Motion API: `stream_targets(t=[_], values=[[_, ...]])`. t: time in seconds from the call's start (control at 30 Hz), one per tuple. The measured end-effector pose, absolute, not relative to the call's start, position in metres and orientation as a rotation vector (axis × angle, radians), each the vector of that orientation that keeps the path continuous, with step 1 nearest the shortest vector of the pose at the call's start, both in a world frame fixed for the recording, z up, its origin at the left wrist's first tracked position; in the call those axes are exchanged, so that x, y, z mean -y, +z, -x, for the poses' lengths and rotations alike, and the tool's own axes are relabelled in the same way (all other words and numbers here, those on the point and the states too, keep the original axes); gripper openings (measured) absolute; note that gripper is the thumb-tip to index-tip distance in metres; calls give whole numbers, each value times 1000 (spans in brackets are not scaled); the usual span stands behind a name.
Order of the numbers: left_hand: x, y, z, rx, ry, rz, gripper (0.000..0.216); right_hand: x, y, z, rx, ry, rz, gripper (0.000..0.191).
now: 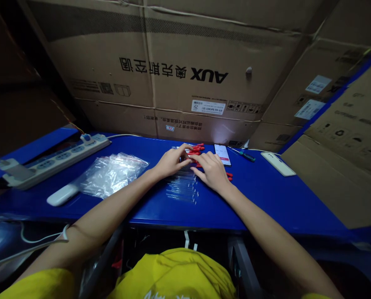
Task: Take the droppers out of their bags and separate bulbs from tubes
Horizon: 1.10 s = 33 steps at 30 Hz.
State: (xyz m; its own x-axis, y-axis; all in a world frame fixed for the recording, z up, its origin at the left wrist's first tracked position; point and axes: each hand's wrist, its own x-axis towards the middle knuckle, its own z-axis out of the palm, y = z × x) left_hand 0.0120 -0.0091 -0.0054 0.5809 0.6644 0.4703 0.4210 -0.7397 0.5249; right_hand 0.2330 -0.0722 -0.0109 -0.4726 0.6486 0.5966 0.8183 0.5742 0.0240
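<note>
My left hand [170, 162] is bent over the tubes, its thumb and fingers curled together. My right hand [215, 172] comes in from the other side, fingers bent, its tips almost meeting those of the left. Whatever sits between the fingertips is too small and covered to make out. Below both hands lies a row of thin clear tubes [182, 191], side by side on the blue tabletop. Red rubber bulbs [199, 147] lie just beyond the fingers, partly hidden by them. More red tips [230, 177] stick out to the right of my right hand.
Clear plastic bags [113, 174] lie at left beside a white rounded device [62, 194] and a power strip [64, 157]. Behind the hands are a lit phone [222, 154] and a screwdriver [247, 155]. A pale phone-shaped object [278, 163] rests at right. Cardboard [173, 45] walls the back.
</note>
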Motion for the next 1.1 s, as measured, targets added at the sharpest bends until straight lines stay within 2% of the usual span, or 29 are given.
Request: stream_targets(t=[0.1, 0.23, 0.4, 0.5, 0.73, 1.1], values=[[13, -9, -17, -845, 931, -2395, 49, 73, -10, -234, 2333, -406, 1126, 33], [18, -9, -21, -825, 928, -2420, 50, 72, -11, -234, 2358, -372, 1080, 26], [17, -5, -18, -875, 971, -2451, 39, 61, -5, -254, 2166, -287, 1186, 7], [10, -7, -13, -1040, 992, -2598, 25, 54, 2, -279, 2059, -153, 1267, 5], [-9, -27, -7, -1338, 845, -2682, 17, 48, 2, -312, 2169, -23, 1370, 24], [-13, -33, -8, -1316, 851, -2712, 10, 42, -15, -302, 2211, 25, 1492, 21]])
